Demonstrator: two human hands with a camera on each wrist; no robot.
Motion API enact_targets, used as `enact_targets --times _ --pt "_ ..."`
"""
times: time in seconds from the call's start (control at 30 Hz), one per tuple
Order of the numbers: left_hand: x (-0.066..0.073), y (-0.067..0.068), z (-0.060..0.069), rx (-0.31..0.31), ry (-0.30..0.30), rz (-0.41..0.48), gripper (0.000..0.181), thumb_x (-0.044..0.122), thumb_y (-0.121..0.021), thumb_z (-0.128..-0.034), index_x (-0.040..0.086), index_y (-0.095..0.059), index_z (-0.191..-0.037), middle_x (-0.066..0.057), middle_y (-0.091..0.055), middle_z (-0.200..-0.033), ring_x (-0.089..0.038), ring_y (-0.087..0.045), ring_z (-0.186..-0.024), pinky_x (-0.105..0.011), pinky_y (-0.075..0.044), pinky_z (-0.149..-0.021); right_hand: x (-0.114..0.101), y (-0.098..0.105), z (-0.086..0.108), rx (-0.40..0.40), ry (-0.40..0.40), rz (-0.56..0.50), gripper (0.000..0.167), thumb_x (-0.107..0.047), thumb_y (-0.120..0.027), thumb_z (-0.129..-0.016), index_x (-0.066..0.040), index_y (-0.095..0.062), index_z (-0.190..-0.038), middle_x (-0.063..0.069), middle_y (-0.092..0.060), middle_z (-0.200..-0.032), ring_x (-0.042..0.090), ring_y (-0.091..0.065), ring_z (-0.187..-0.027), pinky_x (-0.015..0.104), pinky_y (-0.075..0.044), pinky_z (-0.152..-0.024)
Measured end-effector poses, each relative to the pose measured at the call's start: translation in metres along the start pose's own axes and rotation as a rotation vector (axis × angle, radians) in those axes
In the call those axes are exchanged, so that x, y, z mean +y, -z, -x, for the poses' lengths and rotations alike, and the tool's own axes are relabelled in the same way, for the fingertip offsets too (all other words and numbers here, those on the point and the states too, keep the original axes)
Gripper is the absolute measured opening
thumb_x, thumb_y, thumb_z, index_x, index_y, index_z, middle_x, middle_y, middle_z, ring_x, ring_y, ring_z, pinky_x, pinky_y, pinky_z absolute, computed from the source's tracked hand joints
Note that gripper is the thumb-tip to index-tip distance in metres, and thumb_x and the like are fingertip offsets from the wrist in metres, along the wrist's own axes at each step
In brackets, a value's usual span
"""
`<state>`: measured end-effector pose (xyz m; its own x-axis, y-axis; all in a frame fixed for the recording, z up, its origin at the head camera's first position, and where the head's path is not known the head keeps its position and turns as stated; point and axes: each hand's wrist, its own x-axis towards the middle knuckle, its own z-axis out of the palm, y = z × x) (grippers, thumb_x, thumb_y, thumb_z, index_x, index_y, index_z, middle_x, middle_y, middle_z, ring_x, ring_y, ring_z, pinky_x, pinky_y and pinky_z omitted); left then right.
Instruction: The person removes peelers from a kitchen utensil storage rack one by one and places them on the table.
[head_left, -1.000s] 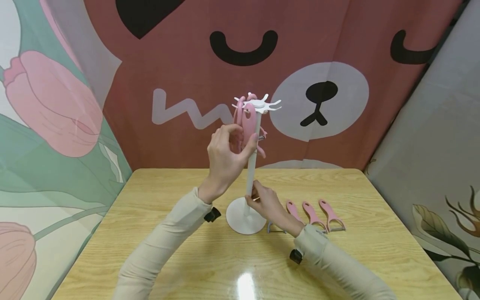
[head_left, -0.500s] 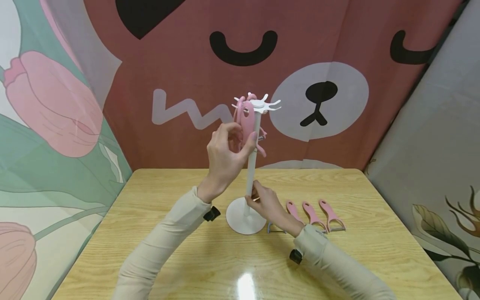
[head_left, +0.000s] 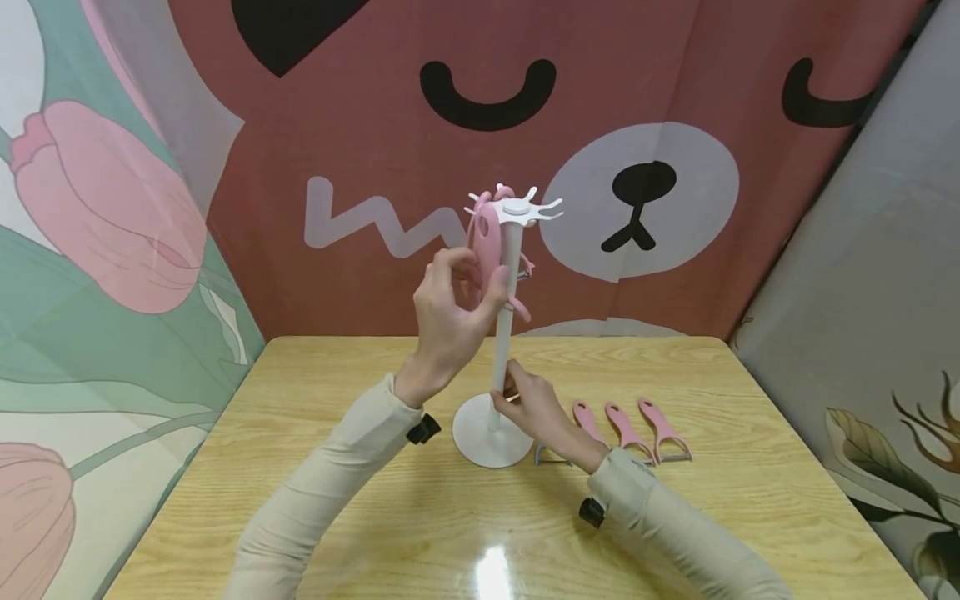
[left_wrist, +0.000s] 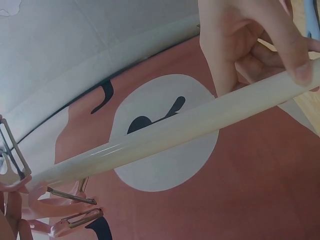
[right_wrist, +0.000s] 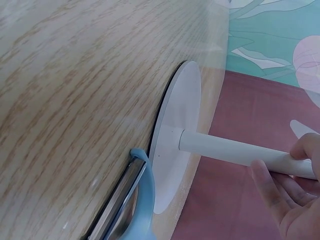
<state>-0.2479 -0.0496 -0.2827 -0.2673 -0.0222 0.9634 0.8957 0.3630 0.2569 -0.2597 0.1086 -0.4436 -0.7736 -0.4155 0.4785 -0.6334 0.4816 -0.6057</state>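
Note:
A white stand with a round base rises from the table, its top a ring of forked hooks. My left hand pinches a pink peeler by its lower part, with the handle's holed end up against the hooks on the left side. Other pink peelers hang behind it, partly hidden; their blades show in the left wrist view. Low on the pole, my right hand grips it between thumb and fingers, as the right wrist view shows on the white pole.
Several peelers lie right of the base: a pink peeler at the far end, another pink peeler beside it, and one with a blue-grey head close to the base, partly under my right forearm. Behind the wooden table hangs a printed curtain.
The peeler in my left hand has shifted slightly left, its holed end now closer in against the hooks. My right hand has stayed on the pole.

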Motion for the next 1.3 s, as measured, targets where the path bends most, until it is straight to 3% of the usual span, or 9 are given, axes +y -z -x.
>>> enact_targets --times 0.27,0.67,1.1,1.3 --pt "0.002 0.003 0.002 0.04 -0.006 -0.009 0.042 0.035 -0.06 -0.096 -0.006 -0.053 -0.102 -0.011 -0.055 -0.077 -0.021 -0.053 -0.067 -0.035 -0.044 -0.062 0.002 -0.001 0.0 0.0 0.0 0.004 0.02 -0.004 -0.068 -0.092 -0.004 -0.055 -0.106 0.007 -0.068 -0.084 0.021 -0.072 -0.078 0.026 -0.058 -0.064" --pt "-0.003 0.014 0.006 0.088 0.007 -0.053 0.033 0.027 -0.063 -0.0917 -0.004 -0.053 -0.098 -0.01 -0.054 -0.074 -0.021 -0.052 -0.066 -0.036 -0.041 -0.062 0.001 -0.002 -0.001 -0.011 -0.016 0.014 0.019 -0.006 -0.067 -0.093 -0.005 -0.054 -0.106 0.007 -0.068 -0.085 0.019 -0.071 -0.078 0.024 -0.057 -0.064" --pt "-0.016 0.031 0.022 0.125 0.088 -0.134 0.031 0.026 -0.066 -0.0902 -0.002 -0.054 -0.096 -0.008 -0.052 -0.073 -0.023 -0.049 -0.063 -0.037 -0.037 -0.063 0.0 -0.002 -0.001 -0.014 -0.03 0.007 0.02 -0.004 -0.067 -0.092 -0.004 -0.054 -0.107 0.007 -0.069 -0.087 0.019 -0.071 -0.08 0.022 -0.057 -0.065" --pt "-0.024 0.038 0.032 0.111 0.124 -0.178 0.03 0.025 -0.068 -0.089 -0.001 -0.054 -0.093 -0.007 -0.052 -0.072 -0.021 -0.048 -0.061 -0.038 -0.034 -0.066 0.001 -0.003 0.0 -0.003 -0.009 0.01 0.02 -0.003 -0.067 -0.092 -0.003 -0.054 -0.107 0.006 -0.068 -0.086 0.019 -0.071 -0.079 0.022 -0.057 -0.064"
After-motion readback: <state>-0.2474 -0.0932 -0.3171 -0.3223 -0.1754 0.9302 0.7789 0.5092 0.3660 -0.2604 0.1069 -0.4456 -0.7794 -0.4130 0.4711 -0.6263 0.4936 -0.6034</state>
